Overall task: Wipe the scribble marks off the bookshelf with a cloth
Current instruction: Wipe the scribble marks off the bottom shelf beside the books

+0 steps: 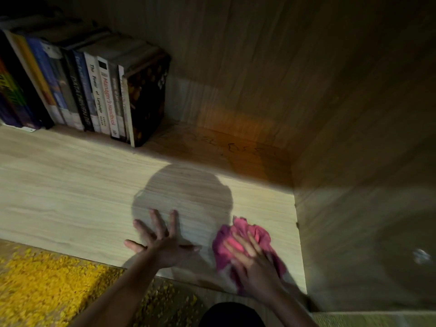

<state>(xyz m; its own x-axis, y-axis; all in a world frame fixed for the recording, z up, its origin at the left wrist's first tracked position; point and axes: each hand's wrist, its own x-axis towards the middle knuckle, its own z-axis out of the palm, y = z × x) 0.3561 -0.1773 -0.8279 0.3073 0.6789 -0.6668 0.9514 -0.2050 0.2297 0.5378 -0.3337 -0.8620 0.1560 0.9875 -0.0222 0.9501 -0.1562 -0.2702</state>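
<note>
I'm pressing my right hand [257, 267] flat, fingers straight, on the pink cloth [256, 231] — left hand [165, 246] lying splayed, released, on the bookshelf [70, 185]; scribble marks [236, 147] showing behind.

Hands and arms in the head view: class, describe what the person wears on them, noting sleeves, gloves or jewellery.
Both forearms are bare to the frame edge; no sleeves show. The left hand has no glove, ring, watch or bracelet visible. The right hand is ungloved too, but blur could hide small jewellery.

Bare forearms [118, 286], a left hand [162, 244] and a right hand [254, 263], with dark clothing [231, 315] low between them
</note>
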